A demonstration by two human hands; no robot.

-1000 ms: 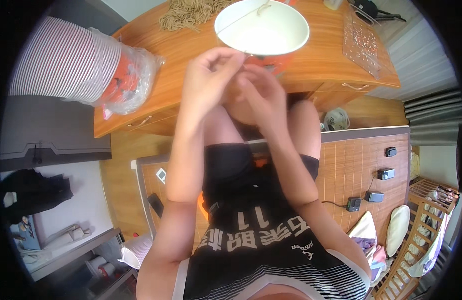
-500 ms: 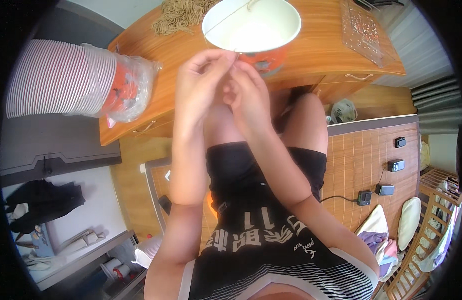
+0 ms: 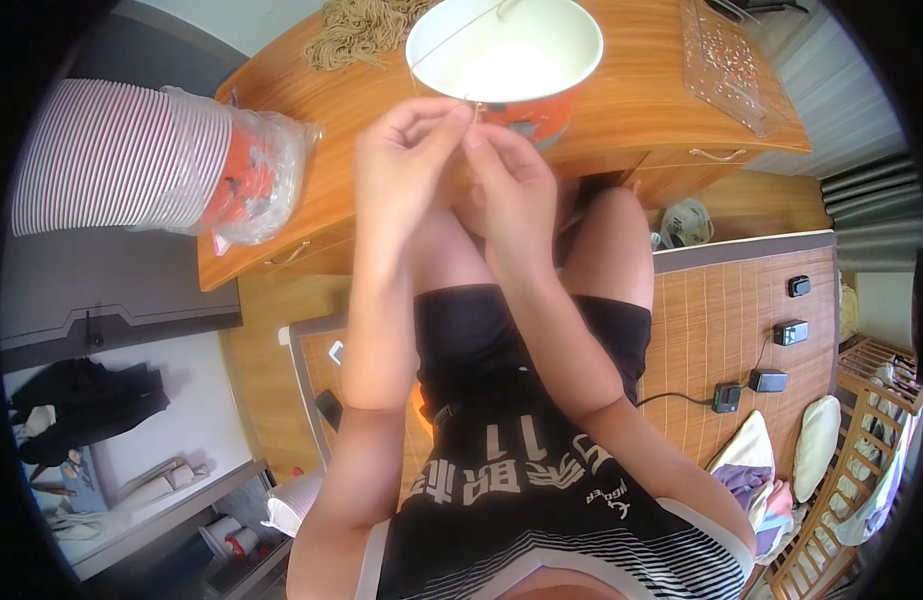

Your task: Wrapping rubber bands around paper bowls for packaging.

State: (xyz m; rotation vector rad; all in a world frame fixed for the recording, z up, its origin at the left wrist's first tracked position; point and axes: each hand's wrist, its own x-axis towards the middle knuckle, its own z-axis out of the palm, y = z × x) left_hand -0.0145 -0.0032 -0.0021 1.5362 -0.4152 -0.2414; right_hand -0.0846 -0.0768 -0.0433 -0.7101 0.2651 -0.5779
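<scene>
A stack of striped paper bowls (image 3: 122,160) in plastic lies left on the wooden worktop (image 3: 642,110). The left hand (image 3: 407,165) and right hand (image 3: 512,185), fingertips pinched together, meet at the rim of a white-lined orange paper bowl (image 3: 507,60); what they pinch is too small to tell.

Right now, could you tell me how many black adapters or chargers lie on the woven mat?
4: one nearest the mat's far edge, one below it, then two side by side, and. Others may be hidden.
</scene>
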